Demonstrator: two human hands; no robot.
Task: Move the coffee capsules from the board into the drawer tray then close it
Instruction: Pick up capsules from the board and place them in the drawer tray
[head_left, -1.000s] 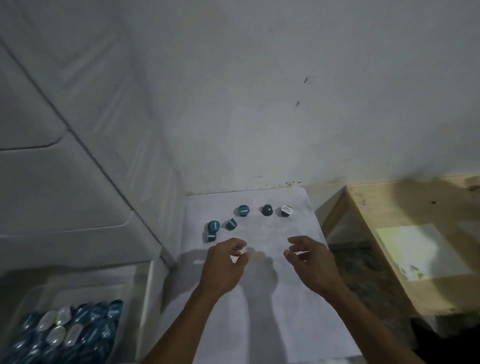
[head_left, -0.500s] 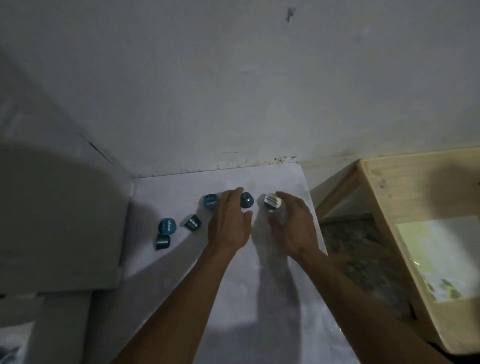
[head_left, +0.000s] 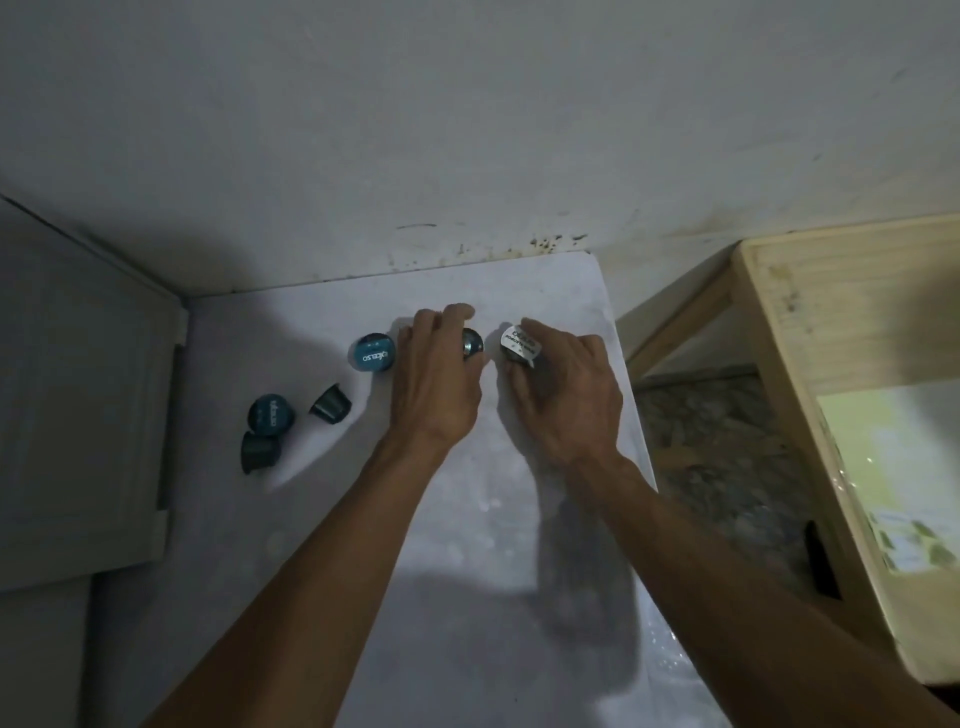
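Several blue coffee capsules lie on the white board (head_left: 322, 519). My left hand (head_left: 436, 379) curls its fingers round a dark blue capsule (head_left: 471, 342) near the board's far edge. My right hand (head_left: 566, 395) grips a capsule with a silver foil lid (head_left: 519, 344) just to the right of it. Left of my left hand stands a capsule with a teal lid (head_left: 372, 353). Further left are a tipped capsule (head_left: 330, 404), another teal-lidded capsule (head_left: 270, 413) and one on its side (head_left: 258, 451). The drawer tray is out of view.
A white wall (head_left: 467, 130) rises right behind the board. A pale cabinet front (head_left: 78, 395) borders the board on the left. A wooden frame (head_left: 789, 332) with a light sheet inside stands to the right, across a gap showing stone floor (head_left: 717, 441).
Both hands reached forward from the middle of the board to the far capsules and closed on one each. The view swung right, and the drawer tray of capsules left the frame.
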